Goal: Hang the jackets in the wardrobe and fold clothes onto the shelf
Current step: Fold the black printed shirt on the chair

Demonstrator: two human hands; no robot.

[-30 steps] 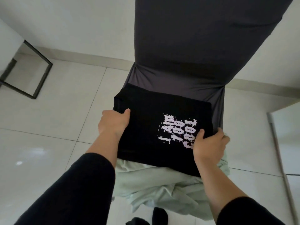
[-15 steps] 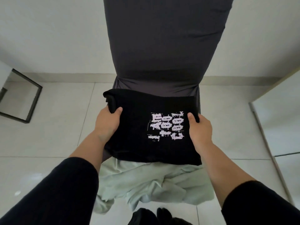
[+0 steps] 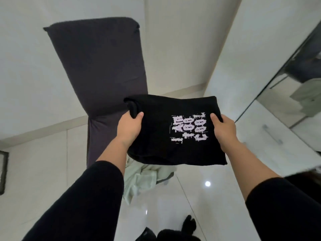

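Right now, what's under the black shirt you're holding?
Under the folded black shirt, a pale green garment lies crumpled, with shiny floor beside it. The shirt covers part of it.

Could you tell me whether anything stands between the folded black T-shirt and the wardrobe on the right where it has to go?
Nothing visible does. The left hand and right hand hold the folded black T-shirt in the air, clear of the chair. The space toward the wardrobe at right looks open, but its shelf is not in view.

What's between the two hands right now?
Head view: the folded black shirt, its white print facing up, spans from the left hand to the right hand; both grip its edges.
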